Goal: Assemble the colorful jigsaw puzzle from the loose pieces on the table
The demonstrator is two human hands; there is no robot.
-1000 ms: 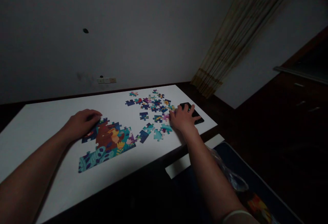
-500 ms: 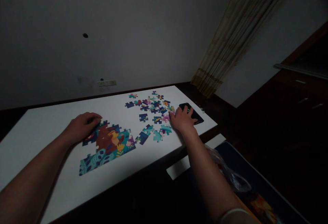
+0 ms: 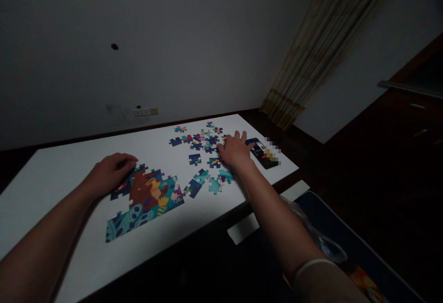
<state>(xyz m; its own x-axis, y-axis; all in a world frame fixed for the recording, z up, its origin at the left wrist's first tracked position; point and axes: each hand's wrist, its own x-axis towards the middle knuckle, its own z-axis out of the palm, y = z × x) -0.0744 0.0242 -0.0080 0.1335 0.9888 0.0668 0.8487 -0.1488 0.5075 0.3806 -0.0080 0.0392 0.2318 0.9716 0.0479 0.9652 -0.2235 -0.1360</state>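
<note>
A partly joined jigsaw puzzle with brown, teal and yellow pictures lies on the white table. My left hand rests at its upper left edge, thumb and fingers curled close together; anything between them is hidden. Farther right, my right hand is open, fingers spread, over the right side of the loose puzzle pieces. One fingertip reaches the left edge of a phone with a lit screen. A dark blue piece lies just right of the joined part, beside teal pieces.
A wall with a socket strip rises behind the table. A curtain hangs at the back right. Below my right forearm, clear plastic wrapping lies on a dark blue surface. Dark drawers stand at the far right.
My right hand has moved left off the phone toward the loose pieces, uncovering the phone, whose screen now shows brighter content. The left hand stays in place. The view has shifted slightly.
</note>
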